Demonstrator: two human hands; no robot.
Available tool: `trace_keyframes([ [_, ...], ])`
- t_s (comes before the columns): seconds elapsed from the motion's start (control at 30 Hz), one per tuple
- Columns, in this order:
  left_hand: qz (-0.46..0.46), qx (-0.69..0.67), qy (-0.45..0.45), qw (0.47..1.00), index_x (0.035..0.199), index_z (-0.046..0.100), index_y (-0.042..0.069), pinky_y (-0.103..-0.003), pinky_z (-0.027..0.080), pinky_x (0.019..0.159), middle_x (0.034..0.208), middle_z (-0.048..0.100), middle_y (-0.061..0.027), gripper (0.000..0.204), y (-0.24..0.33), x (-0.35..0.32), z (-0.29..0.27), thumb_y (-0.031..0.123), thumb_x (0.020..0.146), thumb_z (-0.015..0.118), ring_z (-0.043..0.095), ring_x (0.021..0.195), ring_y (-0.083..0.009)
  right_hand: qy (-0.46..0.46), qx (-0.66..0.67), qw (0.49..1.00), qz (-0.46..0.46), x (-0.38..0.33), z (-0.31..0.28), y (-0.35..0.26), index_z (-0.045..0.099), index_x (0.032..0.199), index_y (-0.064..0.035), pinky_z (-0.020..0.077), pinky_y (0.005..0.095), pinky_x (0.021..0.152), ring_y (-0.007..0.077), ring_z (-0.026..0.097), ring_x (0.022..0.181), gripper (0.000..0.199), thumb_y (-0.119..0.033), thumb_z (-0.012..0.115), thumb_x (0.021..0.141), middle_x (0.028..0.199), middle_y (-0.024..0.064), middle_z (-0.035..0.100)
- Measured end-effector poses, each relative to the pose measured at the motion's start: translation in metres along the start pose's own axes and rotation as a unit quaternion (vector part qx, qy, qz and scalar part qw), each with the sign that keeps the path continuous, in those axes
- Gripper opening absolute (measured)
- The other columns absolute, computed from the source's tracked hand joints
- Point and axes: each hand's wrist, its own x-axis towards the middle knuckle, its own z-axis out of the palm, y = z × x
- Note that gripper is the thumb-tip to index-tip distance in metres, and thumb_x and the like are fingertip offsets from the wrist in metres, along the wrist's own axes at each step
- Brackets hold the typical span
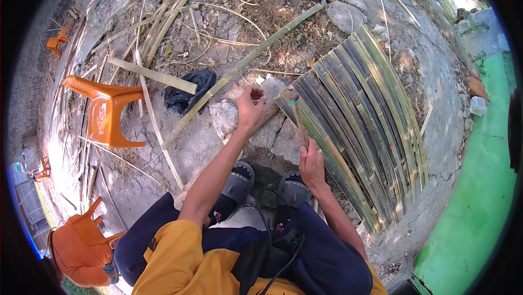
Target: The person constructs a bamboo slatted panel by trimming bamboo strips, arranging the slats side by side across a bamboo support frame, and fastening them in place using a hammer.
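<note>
My right hand (311,165) is closed round the wooden handle of a hammer (298,115), whose head points up and away from me. That head is over the near left corner of a panel of split bamboo slats (362,126), laid side by side on the ground at my right. My left hand (252,107) is left of the panel's corner, above a flat stone (269,126). Its fingers are curled in toward the thumb; anything between them is too small to make out. A pale rock (224,119) sits beside my left wrist.
A long bamboo strip (239,65) slants across the ground ahead, past a black plastic bag (189,92). At left stand an orange plastic chair (103,111) and a person in orange (81,254). More bamboo strips (163,22) lie farther off. A green surface (471,186) runs along the right.
</note>
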Motion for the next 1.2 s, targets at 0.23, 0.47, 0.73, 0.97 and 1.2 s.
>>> trace_keyframes([
  [0.23,0.090,0.075,0.099,0.988,0.102,0.062,0.001,-0.036,0.053,0.069,0.095,0.064,-0.0100,0.023,0.019,-0.059,0.004,-0.001,0.085,0.077,0.064,0.079,-0.0203,-0.085,-0.080,0.992,0.043,0.011,0.014,0.025,0.050,0.126,0.0013,0.0487,0.0614,0.066,0.0549,0.066,0.078,0.026,-0.018,0.051,0.108,0.081,0.0329,0.067],
  [0.47,0.174,0.222,0.062,0.957,0.121,0.061,0.005,-0.042,0.046,0.096,0.114,0.060,-0.0102,0.050,0.014,-0.073,0.013,0.017,0.081,0.087,0.059,0.109,-0.0307,-0.024,0.061,0.998,0.019,0.018,-0.017,0.014,0.052,0.126,0.0041,0.0500,0.0560,0.065,0.0525,0.067,0.076,0.026,-0.014,0.051,0.108,0.082,0.0309,0.067],
  [0.73,0.146,0.286,0.046,0.946,0.139,0.053,0.009,-0.048,0.037,0.107,0.133,0.055,-0.0126,0.076,0.015,-0.063,0.027,0.023,0.074,0.090,0.051,0.127,-0.0344,-0.106,-0.041,0.993,-0.015,0.018,0.002,0.031,0.051,0.124,0.0036,0.0493,0.0584,0.065,0.0529,0.066,0.078,0.025,-0.014,0.052,0.107,0.083,0.0311,0.068],
  [0.97,0.118,0.239,0.040,0.963,0.137,0.053,0.009,-0.048,0.039,0.106,0.131,0.056,-0.0118,0.067,0.008,-0.061,0.023,0.010,0.077,0.083,0.052,0.127,-0.0339,-0.028,0.015,0.999,-0.034,0.017,0.007,0.021,0.052,0.116,0.0022,0.0474,0.0606,0.065,0.0538,0.065,0.077,0.020,-0.016,0.054,0.107,0.079,0.0319,0.066],
  [1.2,0.175,0.233,0.090,0.952,0.129,0.058,0.004,-0.043,0.048,0.093,0.117,0.061,-0.0134,0.053,0.013,-0.077,0.021,0.009,0.081,0.080,0.062,0.106,-0.0288,-0.051,0.067,0.996,0.021,0.013,-0.009,0.007,0.056,0.107,0.0035,0.0465,0.0544,0.061,0.0511,0.065,0.073,0.023,-0.019,0.052,0.108,0.077,0.0295,0.064],
])
